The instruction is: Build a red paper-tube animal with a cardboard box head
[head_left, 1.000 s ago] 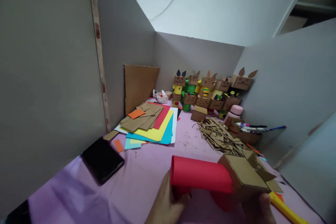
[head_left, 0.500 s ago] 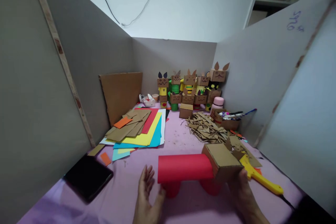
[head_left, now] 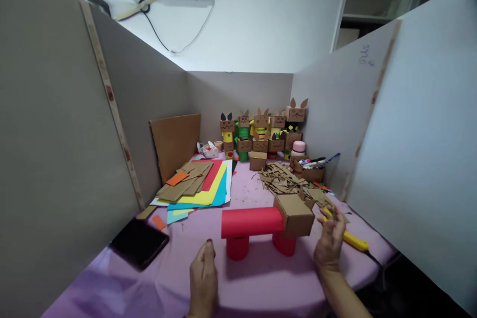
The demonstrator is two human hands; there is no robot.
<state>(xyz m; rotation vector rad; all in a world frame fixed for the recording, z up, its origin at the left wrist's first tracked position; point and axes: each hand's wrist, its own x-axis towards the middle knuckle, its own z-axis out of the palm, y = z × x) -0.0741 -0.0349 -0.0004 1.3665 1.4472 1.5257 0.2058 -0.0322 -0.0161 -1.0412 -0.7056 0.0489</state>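
A red paper tube [head_left: 250, 222] lies level on short red cylinder legs [head_left: 237, 247], with a brown cardboard box [head_left: 298, 213] at its right end like a head on an animal figure. It stands on the pink cloth on its own. My left hand [head_left: 203, 276] is left of the figure and apart from it, fingers stretched out and holding nothing. To the right of the box, my right hand [head_left: 330, 238] is open with its fingers spread and nothing in it. Behind my right hand lies a yellow glue gun [head_left: 356, 241], partly hidden by the fingers.
Coloured paper sheets [head_left: 219, 186] and cardboard pieces [head_left: 192, 179] lie at the left, near a black tablet-like device [head_left: 139, 243]. Cardboard scraps [head_left: 283, 178] and a pen box [head_left: 313, 173] are at the right. Several cardboard animal figures [head_left: 261, 121] stand at the back. Grey panels [head_left: 238, 92] enclose the table.
My right hand has let go of the cardboard box and moved off to its right. My left hand has drawn away from the tube's left end. The camera view has tilted up and shifted.
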